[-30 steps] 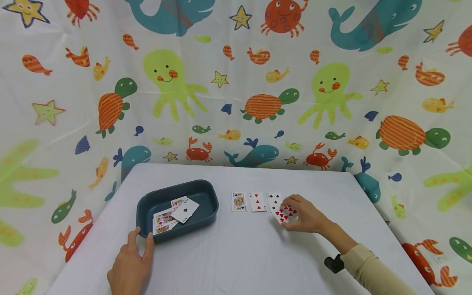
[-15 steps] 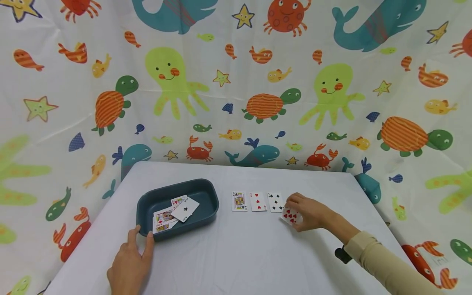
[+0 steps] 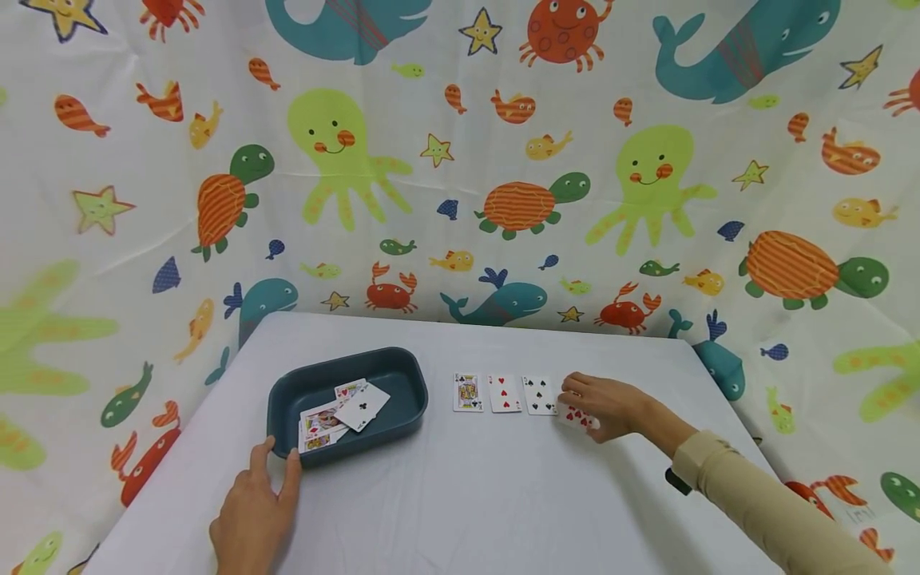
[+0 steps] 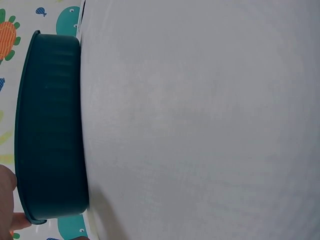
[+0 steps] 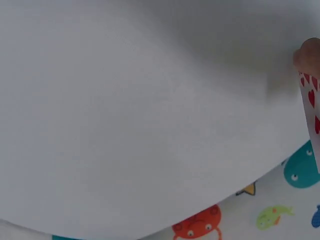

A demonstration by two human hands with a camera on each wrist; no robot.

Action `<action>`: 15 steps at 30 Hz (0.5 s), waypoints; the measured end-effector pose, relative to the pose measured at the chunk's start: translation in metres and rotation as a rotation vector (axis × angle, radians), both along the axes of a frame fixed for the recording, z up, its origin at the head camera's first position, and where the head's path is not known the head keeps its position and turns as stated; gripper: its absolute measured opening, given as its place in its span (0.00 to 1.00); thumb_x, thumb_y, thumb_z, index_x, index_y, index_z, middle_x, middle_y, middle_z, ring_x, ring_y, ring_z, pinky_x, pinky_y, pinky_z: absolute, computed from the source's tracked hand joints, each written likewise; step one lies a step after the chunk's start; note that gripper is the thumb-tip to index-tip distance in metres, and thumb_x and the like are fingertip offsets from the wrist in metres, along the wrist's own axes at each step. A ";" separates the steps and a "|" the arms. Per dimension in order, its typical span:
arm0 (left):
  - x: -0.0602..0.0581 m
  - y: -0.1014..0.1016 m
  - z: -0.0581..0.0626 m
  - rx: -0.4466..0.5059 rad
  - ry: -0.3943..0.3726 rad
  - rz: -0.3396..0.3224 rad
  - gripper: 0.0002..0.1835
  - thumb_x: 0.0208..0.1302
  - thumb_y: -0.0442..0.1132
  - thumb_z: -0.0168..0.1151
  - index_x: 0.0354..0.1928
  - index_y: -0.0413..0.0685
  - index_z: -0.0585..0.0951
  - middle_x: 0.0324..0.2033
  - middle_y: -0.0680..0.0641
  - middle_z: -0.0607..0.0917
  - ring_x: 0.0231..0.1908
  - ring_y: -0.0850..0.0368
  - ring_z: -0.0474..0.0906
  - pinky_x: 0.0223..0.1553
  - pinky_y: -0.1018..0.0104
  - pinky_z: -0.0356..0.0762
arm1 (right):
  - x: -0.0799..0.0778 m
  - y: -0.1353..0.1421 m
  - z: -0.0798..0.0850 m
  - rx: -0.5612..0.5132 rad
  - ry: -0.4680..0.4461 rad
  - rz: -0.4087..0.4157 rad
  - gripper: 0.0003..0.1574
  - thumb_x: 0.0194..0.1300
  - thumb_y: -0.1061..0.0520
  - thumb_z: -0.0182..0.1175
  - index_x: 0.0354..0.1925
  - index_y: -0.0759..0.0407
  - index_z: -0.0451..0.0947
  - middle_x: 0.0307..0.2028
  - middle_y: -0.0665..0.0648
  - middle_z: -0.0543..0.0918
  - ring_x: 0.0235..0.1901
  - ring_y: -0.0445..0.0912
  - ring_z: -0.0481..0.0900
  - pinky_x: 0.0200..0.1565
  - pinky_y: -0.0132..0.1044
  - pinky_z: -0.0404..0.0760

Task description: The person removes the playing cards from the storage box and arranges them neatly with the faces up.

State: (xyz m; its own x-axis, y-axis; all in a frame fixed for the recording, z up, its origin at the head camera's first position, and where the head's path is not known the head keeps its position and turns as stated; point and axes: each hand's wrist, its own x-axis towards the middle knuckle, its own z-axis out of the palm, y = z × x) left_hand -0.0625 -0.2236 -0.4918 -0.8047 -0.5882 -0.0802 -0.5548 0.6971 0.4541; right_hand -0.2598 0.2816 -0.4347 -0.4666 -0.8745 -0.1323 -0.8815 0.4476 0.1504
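Step in hand, as judged: you are setting a card at the end of a row. Your right hand (image 3: 609, 406) is closed to a pinch, thumb and fingers on a white paper playing card printed with red hearts (image 3: 575, 416). That card lies partly under the fingers, low over the white cloth-covered counter (image 3: 446, 495); whether its edge touches down cannot be told.

Directly left of the right hand: a white card with black pips (image 3: 539, 395), just beside the held one. Farther left in the same line: a white card with red heart pips (image 3: 505, 394), then a colourful king card (image 3: 469, 392). All three face up.

Your left hand (image 3: 251, 511) holds nothing up; its index finger and thumb, spread apart, rest against the near corner of a dark teal, round-cornered tray (image 3: 366, 441). Ahead of that hand, inside the tray, overlapping white playing cards (image 3: 362, 407).

Next move probably calls for: squaring the held card with its neighbour, lowering it flat, then loosening the right hand's pinch without dragging the row.
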 end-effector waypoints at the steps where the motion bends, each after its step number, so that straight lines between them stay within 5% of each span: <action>1: 0.000 0.000 0.000 0.001 -0.002 -0.001 0.39 0.75 0.64 0.50 0.72 0.43 0.60 0.50 0.22 0.76 0.48 0.23 0.78 0.46 0.26 0.74 | -0.002 0.000 0.000 0.012 0.012 0.012 0.42 0.50 0.47 0.80 0.61 0.54 0.75 0.57 0.56 0.77 0.58 0.52 0.74 0.56 0.46 0.82; 15: 0.001 -0.001 0.001 0.001 -0.005 -0.003 0.39 0.74 0.65 0.49 0.72 0.43 0.60 0.50 0.23 0.78 0.47 0.24 0.79 0.46 0.26 0.75 | -0.025 -0.001 -0.001 0.114 0.078 0.106 0.48 0.47 0.47 0.81 0.64 0.52 0.72 0.58 0.55 0.76 0.60 0.51 0.72 0.58 0.43 0.81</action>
State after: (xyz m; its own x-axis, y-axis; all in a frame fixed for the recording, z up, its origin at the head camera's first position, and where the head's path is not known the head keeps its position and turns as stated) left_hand -0.0614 -0.2243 -0.4909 -0.8060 -0.5859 -0.0845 -0.5550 0.6983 0.4520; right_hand -0.2851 0.2809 -0.4357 -0.3852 -0.9008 -0.2006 -0.9066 0.3288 0.2647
